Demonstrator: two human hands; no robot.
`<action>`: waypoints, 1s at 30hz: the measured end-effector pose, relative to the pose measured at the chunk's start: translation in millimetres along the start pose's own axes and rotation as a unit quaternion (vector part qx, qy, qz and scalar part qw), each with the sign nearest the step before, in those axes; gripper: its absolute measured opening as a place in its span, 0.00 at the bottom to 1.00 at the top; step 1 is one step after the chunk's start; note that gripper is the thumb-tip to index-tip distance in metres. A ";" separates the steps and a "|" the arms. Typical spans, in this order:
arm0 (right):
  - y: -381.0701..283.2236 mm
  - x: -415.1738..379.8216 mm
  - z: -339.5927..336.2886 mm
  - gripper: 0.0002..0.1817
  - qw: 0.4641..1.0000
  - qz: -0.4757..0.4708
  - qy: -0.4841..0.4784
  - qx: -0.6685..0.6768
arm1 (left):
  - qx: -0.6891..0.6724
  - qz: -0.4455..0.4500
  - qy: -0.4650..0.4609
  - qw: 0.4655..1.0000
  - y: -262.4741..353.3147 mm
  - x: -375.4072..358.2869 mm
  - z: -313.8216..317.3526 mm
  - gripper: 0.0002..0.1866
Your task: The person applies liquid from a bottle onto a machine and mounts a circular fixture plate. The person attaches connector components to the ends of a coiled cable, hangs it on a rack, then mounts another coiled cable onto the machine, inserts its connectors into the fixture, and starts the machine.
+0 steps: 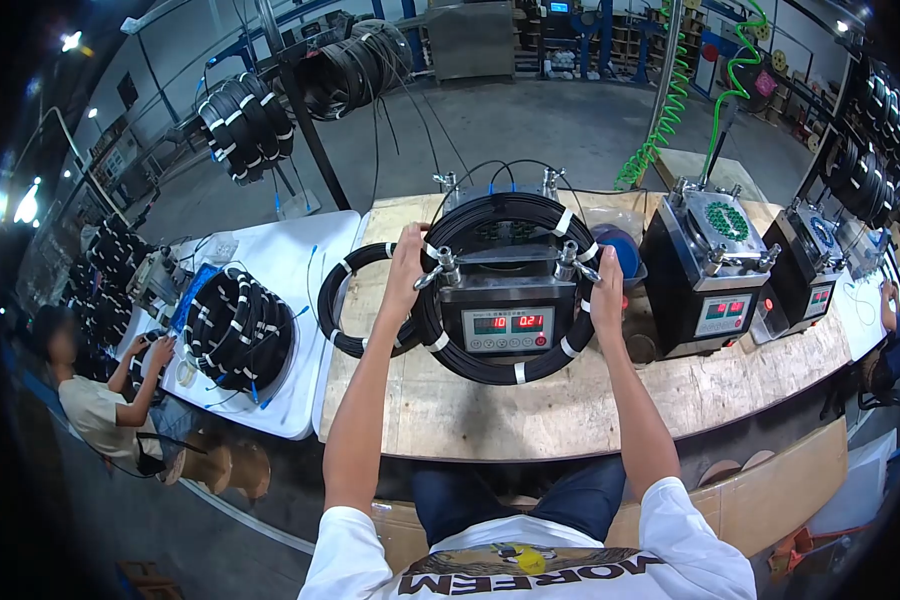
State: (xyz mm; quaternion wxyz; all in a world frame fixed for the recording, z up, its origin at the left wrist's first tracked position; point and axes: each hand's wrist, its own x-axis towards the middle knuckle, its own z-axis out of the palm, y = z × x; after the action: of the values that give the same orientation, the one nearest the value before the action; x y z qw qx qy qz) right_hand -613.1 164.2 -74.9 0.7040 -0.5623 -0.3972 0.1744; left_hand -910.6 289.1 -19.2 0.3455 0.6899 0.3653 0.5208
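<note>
Seating black cable coil (pixel 500 290) evenly: left hand (pixel 407 268) clasps it at 9 o'clock, right hand (pixel 607 293) clasps 3 o'clock; keep level over winding machine (pixel 507 320).

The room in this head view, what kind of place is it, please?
Most likely a factory floor for cable work. Black cable coils with white ties lie stacked on a white table, box-shaped machines with red digital readouts stand along a wooden bench, and both hands, left hand and right hand, grip a coil round one machine.

The cable coil (pixel 515 290) hides the machine's (pixel 507 318) top; a seated person's face at left is blurred.
</note>
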 end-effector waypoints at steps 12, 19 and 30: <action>-13.2 -2.1 -2.4 0.30 0.999 0.008 -0.039 0.022 | 0.213 -0.088 0.139 0.963 2.2 -69.3 14.6 0.31; -8.1 7.0 -8.5 0.30 0.997 -0.036 -0.073 -0.011 | 0.156 0.006 0.201 0.967 -19.4 -68.5 22.9 0.33; -59.7 54.5 11.2 0.35 0.979 -0.032 -0.192 -0.065 | 0.039 -0.027 0.116 0.992 -22.6 -63.6 14.6 0.33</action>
State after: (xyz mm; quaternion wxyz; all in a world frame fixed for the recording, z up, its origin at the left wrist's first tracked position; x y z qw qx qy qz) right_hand -599.6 190.9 1.0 0.5818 -0.5502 -0.5529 0.2304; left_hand -911.8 243.9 -71.5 0.2878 0.6279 0.4410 0.5731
